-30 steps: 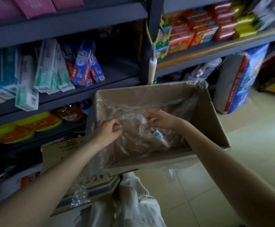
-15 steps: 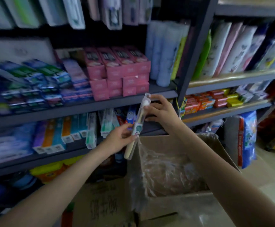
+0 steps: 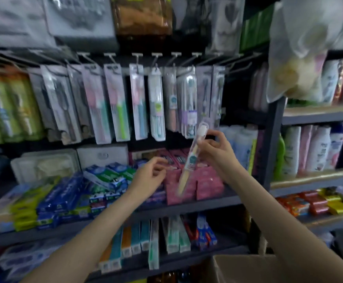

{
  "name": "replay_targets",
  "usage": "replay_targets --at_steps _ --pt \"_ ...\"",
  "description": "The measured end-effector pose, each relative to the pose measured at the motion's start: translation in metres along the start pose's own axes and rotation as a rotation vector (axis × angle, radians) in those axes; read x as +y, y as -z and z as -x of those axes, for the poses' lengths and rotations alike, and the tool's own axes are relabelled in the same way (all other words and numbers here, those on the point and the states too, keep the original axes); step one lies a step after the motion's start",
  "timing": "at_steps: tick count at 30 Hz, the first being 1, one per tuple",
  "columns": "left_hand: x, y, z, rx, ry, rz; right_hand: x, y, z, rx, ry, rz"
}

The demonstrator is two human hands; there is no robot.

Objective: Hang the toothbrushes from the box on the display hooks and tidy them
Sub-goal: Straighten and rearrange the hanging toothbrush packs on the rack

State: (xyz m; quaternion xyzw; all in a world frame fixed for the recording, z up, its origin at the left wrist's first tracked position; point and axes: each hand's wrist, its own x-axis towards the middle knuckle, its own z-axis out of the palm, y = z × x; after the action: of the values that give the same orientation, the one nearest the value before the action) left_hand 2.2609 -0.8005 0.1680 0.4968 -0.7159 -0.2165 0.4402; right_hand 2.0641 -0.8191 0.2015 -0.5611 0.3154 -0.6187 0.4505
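While frame blurs, right hand (image 3: 213, 149) fingers grasp toothbrush (image 3: 191, 158); left hand (image 3: 148, 180) released.

Not much to go on body-wise: two bare forearms come in from the bottom of the frame, no sleeves, no watch, no bracelets or rings that I can make out. Left hand (image 3: 149, 176) sits mid-frame, right hand (image 3: 214, 150) a bit higher. Nails look short, unpainted. It's kinda blurry though.
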Motion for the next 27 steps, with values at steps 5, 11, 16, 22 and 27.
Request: replay_targets --at_steps 5,11,16,22,27 --pt "0.028 0.027 -0.050 0.186 -0.128 -0.152 -0.041 0.003 -0.057 -0.038 0.083 0.070" --pt "0.038 0.042 -0.102 0.349 -0.223 -0.419 -0.060 0.000 -0.115 -0.122 0.138 0.199" --pt "0.032 0.031 -0.122 0.269 -0.130 -0.549 -0.064 -0.022 -0.160 -0.118 0.136 0.262" --pt "0.031 0.012 -0.146 0.219 0.027 -0.619 -0.058 -0.046 -0.185 -0.012 0.211 0.266" --pt "0.027 0.010 -0.151 0.191 0.034 -0.607 -0.055 -0.054 -0.180 0.144 0.286 0.214"
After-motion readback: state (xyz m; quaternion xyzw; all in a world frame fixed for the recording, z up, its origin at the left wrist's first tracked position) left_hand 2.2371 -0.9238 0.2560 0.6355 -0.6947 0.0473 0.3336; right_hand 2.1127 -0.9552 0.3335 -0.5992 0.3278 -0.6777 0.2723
